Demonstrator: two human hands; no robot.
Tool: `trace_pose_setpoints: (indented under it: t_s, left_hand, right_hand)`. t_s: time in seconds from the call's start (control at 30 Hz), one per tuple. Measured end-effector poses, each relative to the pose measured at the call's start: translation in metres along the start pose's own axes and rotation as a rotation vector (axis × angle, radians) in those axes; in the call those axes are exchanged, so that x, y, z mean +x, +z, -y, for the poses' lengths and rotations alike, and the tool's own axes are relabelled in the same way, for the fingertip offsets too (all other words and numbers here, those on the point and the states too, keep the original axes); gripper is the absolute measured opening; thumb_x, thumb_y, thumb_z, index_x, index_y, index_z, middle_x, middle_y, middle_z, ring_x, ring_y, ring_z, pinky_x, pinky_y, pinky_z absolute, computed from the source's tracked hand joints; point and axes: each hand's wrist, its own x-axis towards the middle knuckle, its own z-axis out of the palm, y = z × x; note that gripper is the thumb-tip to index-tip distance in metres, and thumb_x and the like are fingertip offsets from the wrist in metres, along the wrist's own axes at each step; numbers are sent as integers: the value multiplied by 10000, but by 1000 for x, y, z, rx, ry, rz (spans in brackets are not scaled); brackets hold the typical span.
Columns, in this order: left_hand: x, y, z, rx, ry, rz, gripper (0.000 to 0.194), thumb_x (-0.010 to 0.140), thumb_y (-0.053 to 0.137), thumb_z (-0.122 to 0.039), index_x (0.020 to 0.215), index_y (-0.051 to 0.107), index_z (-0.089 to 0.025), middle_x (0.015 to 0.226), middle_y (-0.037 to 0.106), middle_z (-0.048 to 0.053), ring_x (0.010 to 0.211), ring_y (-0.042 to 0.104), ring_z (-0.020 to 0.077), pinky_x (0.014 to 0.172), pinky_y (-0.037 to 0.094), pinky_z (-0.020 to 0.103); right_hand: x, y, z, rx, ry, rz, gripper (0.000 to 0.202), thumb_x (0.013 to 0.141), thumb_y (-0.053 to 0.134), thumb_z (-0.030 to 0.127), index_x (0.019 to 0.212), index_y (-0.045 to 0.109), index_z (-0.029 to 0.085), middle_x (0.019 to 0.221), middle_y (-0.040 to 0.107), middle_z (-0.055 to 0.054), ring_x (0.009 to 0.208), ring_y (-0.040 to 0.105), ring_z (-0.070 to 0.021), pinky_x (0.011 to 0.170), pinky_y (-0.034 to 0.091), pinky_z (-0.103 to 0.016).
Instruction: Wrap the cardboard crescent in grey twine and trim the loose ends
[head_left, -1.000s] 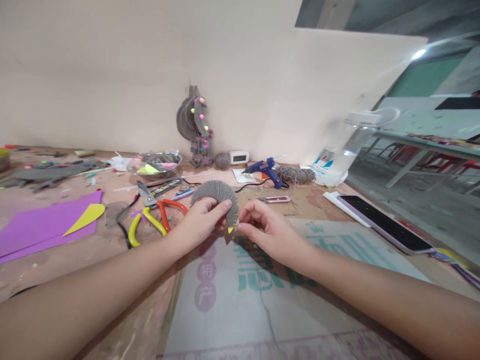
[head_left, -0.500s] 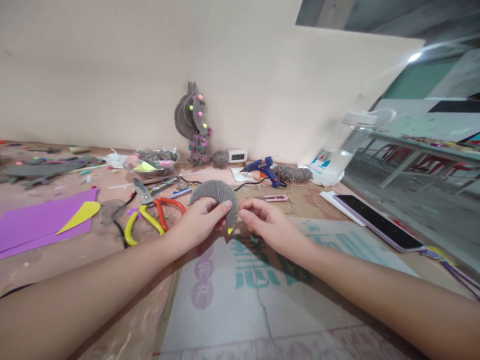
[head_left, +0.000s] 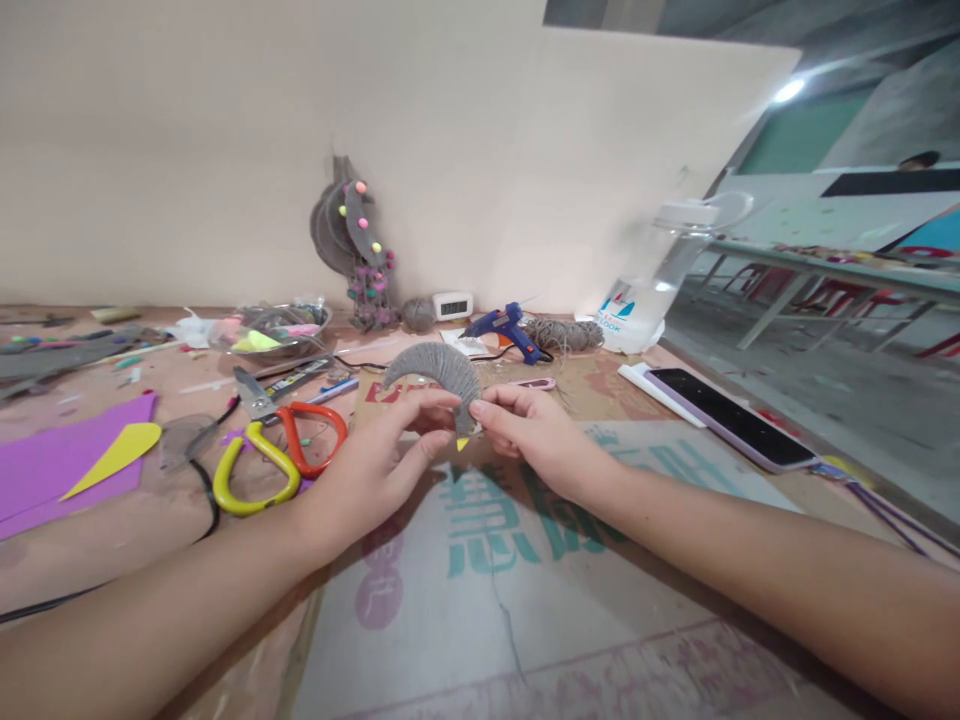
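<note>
A crescent wrapped in grey yarn is held up over the worktop, its curve arching upward. At its lower end a small yellow tip pokes out of the winding. My right hand pinches the crescent near that end between thumb and fingers. Beside it, my left hand has its thumb and fingers apart, the fingertips close to the crescent's inner edge; whether they touch it I cannot tell. Below both hands lies a printed cardboard sheet with green and purple characters.
Scissors with yellow and red handles, a box cutter and purple sheets lie left. Behind are a decorated hanging piece, a blue glue gun and grey yarn. A bottle and phone are right.
My left hand has loosened from the crescent and its fingers have spread. My right hand has closed in on the crescent's lower end. The crescent now shows its open inner curve. The view has shifted slightly.
</note>
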Motion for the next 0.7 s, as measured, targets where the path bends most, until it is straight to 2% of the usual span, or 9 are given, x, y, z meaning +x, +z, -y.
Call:
trace_pose_setpoints:
  t_s: [0.17, 0.43, 0.6, 0.7]
  left_hand:
    - [0, -2, -1, 201, 78, -32, 195, 843, 567, -228, 1033, 610, -224, 948, 691, 2, 879, 627, 135, 838, 486, 268]
    - [2, -2, 2, 179, 54, 4, 167, 833, 581, -225, 991, 633, -233, 889, 699, -27, 816, 634, 107, 777, 494, 217]
    - [2, -3, 1, 206, 54, -8, 167, 828, 577, -238, 984, 636, -227, 892, 708, -13, 827, 641, 131, 785, 493, 245]
    - [1, -3, 0, 184, 47, 3, 173, 859, 526, -254, 998, 627, -238, 962, 698, 0, 892, 632, 145, 829, 475, 268]
  right_hand:
    - [-3, 1, 4, 4, 12, -2, 256, 794, 567, 402, 707, 512, 168, 505, 346, 80, 449, 276, -55, 432, 214, -203]
    - [-4, 4, 1, 39, 73, 37, 255, 806, 565, 400, 714, 506, 169, 473, 341, 91, 421, 249, -45, 419, 178, -202]
    - [-3, 5, -1, 110, 81, 46, 274, 791, 592, 397, 690, 475, 170, 468, 327, 97, 416, 239, -39, 413, 161, -200]
    - [-2, 5, -2, 107, 71, 52, 289, 792, 594, 413, 691, 474, 171, 470, 332, 96, 419, 247, -41, 413, 171, -198]
